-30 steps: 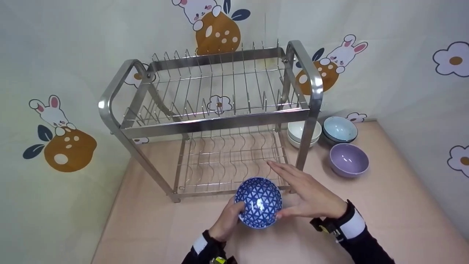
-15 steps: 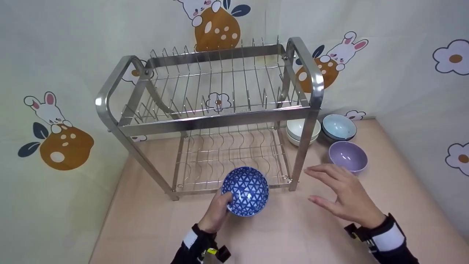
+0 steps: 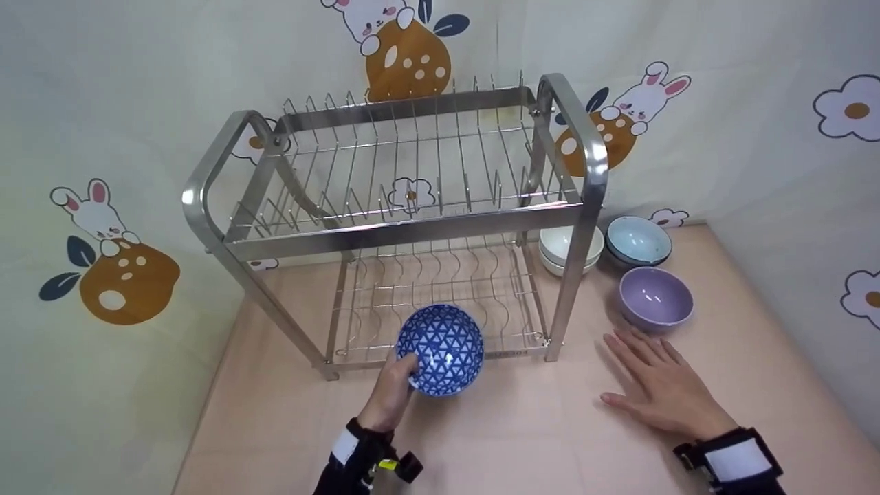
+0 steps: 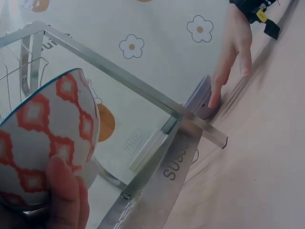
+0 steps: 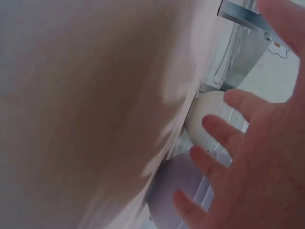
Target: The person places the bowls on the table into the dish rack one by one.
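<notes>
My left hand (image 3: 389, 397) grips the rim of a bowl (image 3: 441, 350) with a blue triangle pattern inside, thumb over the edge. The left wrist view shows the same bowl's outside (image 4: 35, 112), white with orange-red shapes. It is held in front of the lower tier of a metal dish rack (image 3: 405, 230). My right hand (image 3: 670, 388) is spread above the table, its fingers straight and holding nothing. Just beyond its fingertips stands a purple bowl (image 3: 655, 299); in the right wrist view a gap shows between the hand and the table.
Behind the purple bowl sits a light blue bowl (image 3: 638, 240) stacked on a darker one. White stacked bowls (image 3: 560, 247) stand beside the rack's right leg, partly hidden by it. A patterned cloth wall (image 3: 749, 172) borders the table (image 3: 522, 440) at the back and sides.
My right hand has let go of the blue-patterned bowl and moved right, towards the purple bowl. My left hand has carried the patterned bowl left and slightly forward.
</notes>
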The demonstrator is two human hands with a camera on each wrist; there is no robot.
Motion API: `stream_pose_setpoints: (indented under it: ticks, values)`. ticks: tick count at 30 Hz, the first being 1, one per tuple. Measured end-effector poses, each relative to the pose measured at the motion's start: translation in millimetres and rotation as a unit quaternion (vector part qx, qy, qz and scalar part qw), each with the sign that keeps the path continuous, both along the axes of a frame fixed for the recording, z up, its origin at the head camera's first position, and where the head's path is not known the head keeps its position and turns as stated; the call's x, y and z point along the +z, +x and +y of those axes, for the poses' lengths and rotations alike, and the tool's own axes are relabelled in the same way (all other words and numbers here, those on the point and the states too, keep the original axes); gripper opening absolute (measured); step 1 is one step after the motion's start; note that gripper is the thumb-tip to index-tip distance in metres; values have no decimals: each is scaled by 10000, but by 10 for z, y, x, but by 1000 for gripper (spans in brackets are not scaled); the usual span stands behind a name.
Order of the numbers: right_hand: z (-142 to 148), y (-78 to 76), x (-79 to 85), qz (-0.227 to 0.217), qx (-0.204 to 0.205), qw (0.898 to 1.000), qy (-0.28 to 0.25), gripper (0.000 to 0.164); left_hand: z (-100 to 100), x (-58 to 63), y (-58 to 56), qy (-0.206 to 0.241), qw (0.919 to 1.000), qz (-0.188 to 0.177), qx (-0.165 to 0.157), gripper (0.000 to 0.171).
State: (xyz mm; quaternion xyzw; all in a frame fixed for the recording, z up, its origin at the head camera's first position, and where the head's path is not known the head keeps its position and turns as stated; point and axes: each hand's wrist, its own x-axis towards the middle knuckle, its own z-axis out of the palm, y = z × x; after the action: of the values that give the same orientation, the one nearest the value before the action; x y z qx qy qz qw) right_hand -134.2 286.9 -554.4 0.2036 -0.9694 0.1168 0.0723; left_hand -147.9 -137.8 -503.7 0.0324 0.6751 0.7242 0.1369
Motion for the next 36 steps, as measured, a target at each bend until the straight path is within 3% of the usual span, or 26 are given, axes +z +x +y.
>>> stream_pose_setpoints:
  ticks: [3,10,13,30,36]
  values:
    - [38,6,-7,-85,-95,9999,34,89,-13,-5,-10,33,10000,5,36,84]
    - [114,24,-14,-1104,-251,9936,-27,92,-43,-23,-43,8,10000,72,55,83]
    - [127,26,-10,-1315,-255,9910,-76,94,-49,-32,-43,-35,10000,47,77,84]
    - [125,-3,24,-1436,-238,9893,-88,96,-83,-55,-60,-46,9997,78,232,79]
    - [110,9,12,-1431,-259,9892,-158,96,-165,-57,-191,-192,9964,568,591,74]
